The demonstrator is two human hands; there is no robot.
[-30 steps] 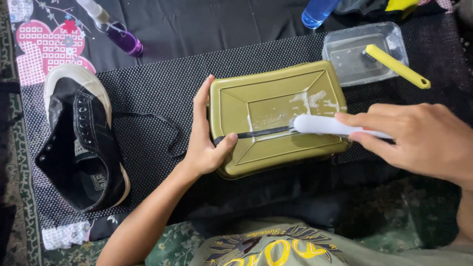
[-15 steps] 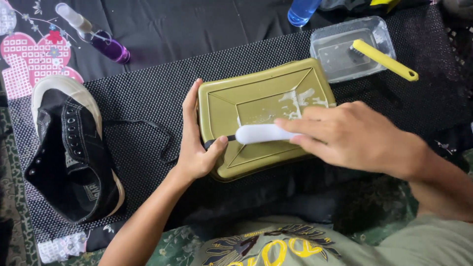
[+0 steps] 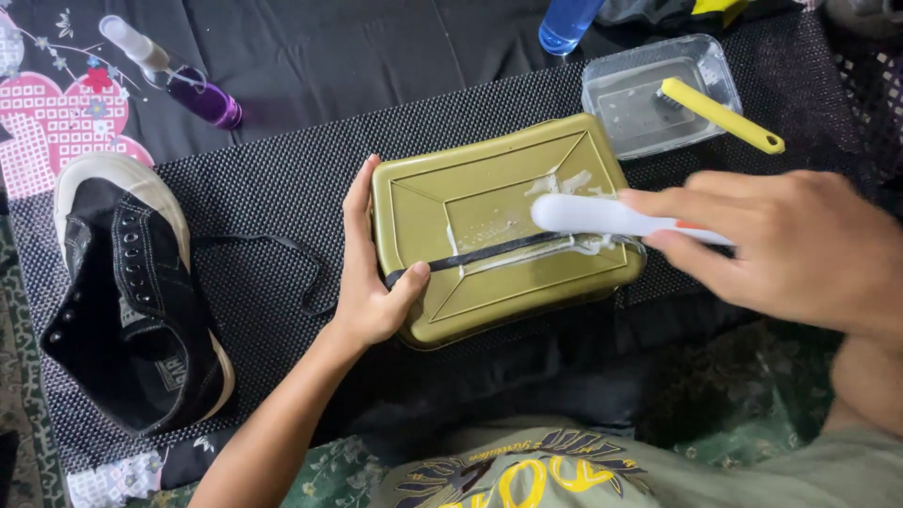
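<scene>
Under the right hand (image 3: 800, 254), white brush (image 3: 602, 218) on black shoelace (image 3: 499, 250).

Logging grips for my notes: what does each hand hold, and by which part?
The right hand holds a white brush by its handle end. The left hand grips the olive tray by its left edge, thumb pinning a black shoelace.

A black shoelace (image 3: 499, 250) lies stretched flat across an olive-green rectangular tray (image 3: 499, 226), which stands upside down on a black mesh mat. The left end of the lace is pinned at the tray's left edge, and the other end runs to the right under the head of a white brush (image 3: 611, 218). White foam sits on the tray around the lace and near the brush head. The brush lies almost level, its handle pointing right.
</scene>
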